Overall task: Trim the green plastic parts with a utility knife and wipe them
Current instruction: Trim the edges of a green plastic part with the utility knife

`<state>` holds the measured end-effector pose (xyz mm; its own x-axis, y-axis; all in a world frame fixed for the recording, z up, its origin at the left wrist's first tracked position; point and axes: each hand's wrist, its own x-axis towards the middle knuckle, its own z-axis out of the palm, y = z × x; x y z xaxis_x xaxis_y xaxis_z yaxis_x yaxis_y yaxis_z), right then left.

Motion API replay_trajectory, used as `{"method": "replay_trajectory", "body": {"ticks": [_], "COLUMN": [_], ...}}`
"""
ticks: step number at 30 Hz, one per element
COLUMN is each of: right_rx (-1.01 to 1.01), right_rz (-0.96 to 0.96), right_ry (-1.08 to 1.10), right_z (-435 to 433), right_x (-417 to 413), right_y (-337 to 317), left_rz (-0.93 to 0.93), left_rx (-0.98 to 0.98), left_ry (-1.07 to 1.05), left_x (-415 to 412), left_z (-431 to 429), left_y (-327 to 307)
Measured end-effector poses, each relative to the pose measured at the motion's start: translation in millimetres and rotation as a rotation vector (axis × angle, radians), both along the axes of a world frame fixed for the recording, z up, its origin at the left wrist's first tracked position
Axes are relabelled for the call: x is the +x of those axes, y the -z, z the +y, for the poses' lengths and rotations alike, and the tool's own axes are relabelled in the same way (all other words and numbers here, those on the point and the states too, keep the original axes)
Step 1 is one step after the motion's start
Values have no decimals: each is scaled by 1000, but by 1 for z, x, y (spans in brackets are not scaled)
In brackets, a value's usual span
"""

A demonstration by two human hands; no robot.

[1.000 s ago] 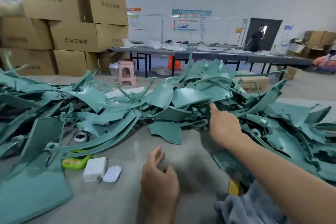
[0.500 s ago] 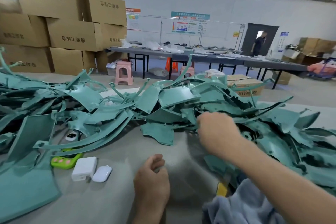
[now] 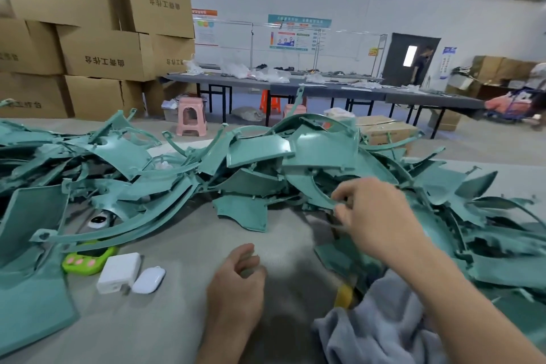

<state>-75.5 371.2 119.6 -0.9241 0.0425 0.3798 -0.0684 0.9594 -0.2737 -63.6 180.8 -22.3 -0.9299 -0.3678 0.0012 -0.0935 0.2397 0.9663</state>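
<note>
Since a second ago the right hand (image 3: 372, 216) has gone from pointing one finger at the heap to curling its fingers. It now pinches the near edge of a curved part (image 3: 310, 190) between thumb and fingertips. The left hand (image 3: 236, 284) has stayed low on the table (image 3: 177, 322), fingers loosely curled and holding nothing.

On the table's grey surface, a heap of green plastic parts (image 3: 257, 151) runs from the left border of the view to the right. The parts are tangled, with thin curved strips and tabs jutting from the heap's near edge. The curved part sits at that near edge, right of the heap's middle, lying among the others.

In front of the heap is a bare stretch of table, widest ahead of the heap's middle. The left hand rests there, apart from every part. At the heap's left end a big flat panel (image 3: 29, 304) spreads toward the viewer and closes that side of the bare stretch. In front of the heap's right end a crumpled grey cloth (image 3: 378, 334) lies under the right forearm and closes the other side.

Just before the heap's left half sit a white charger block (image 3: 118, 272), a white rounded case (image 3: 149, 279) just beside it, and a green toy-like gadget (image 3: 85, 261) partly tucked under a curved strip. Between the cloth and the heap shows a small yellow thing (image 3: 344, 295), too blurred to identify.
</note>
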Motion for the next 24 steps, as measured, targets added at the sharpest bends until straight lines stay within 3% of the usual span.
{"method": "replay_trajectory", "body": {"ticks": [6, 8, 11, 14, 16, 24], "right_rx": [118, 75, 117, 259, 240, 380], "right_rz": [-197, -98, 235, -89, -222, 131], "right_ry": [-28, -38, -68, -61, -32, 119], "right_z": [-7, 1, -2, -8, -8, -23], "right_x": [4, 0, -14, -37, -49, -50], "right_y": [12, 0, -5, 0, 6, 18], "left_rz": [41, 39, 28, 28, 25, 23], "left_rx": [-5, -12, -27, -37, -43, -70], "left_ry": [11, 4, -1, 3, 9, 24], "left_x": [1, 1, 1, 1, 1, 0], "left_z": [-1, 0, 0, -1, -2, -1], "left_y": [-2, -1, -1, -2, -1, -1]}}
